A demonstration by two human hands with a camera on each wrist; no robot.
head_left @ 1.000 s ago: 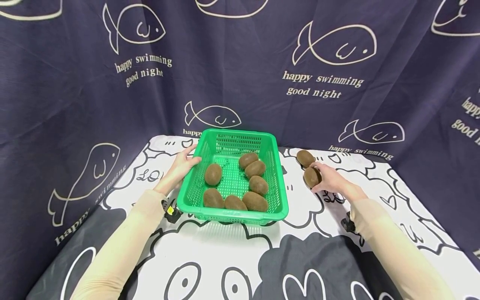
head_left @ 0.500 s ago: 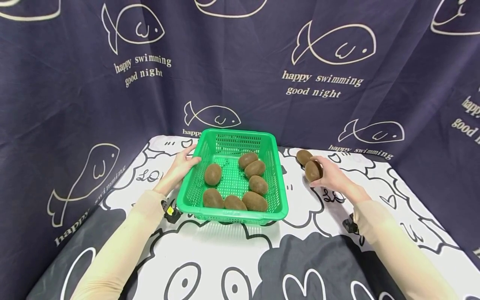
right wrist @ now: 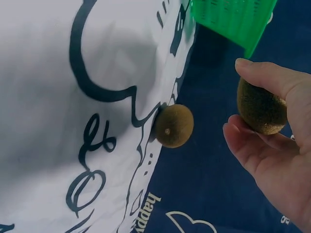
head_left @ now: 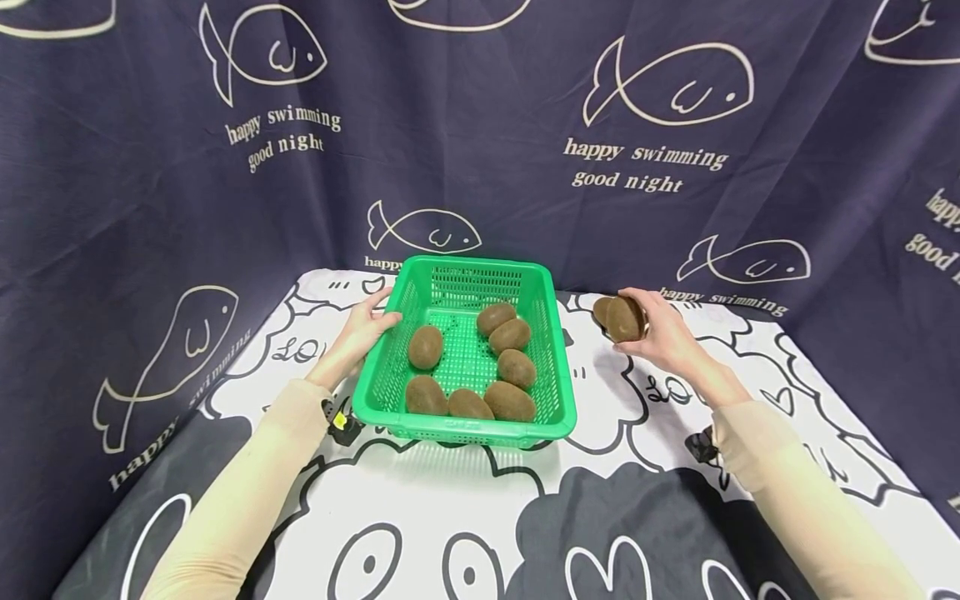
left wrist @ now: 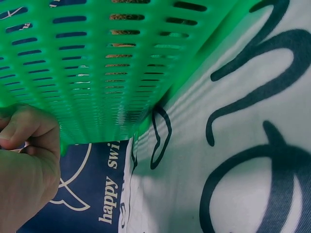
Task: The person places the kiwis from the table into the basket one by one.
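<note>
My right hand [head_left: 663,335] holds a brown fuzzy kiwi [head_left: 627,322] between thumb and fingers; the right wrist view shows this kiwi [right wrist: 260,108] raised off the table. A second kiwi [right wrist: 175,126] rests at the table's back edge, and in the head view the held one partly covers this kiwi [head_left: 602,310]. On the other side, my left hand [head_left: 364,328] grips the left rim of a green plastic basket [head_left: 465,431], thumb over the edge. From the left wrist, that hand [left wrist: 31,145] appears beside the slotted basket wall [left wrist: 92,87].
Inside the basket lie several kiwis, one of them a kiwi [head_left: 426,347] by the left wall. A white cloth [head_left: 420,500] with black cartoon drawings covers the table. Behind it hangs a dark blue curtain [head_left: 510,125] with fish prints.
My right hand has lifted its kiwi off the table and moved it up and back, now overlapping the other loose kiwi. The left hand and the basket stay in place.
</note>
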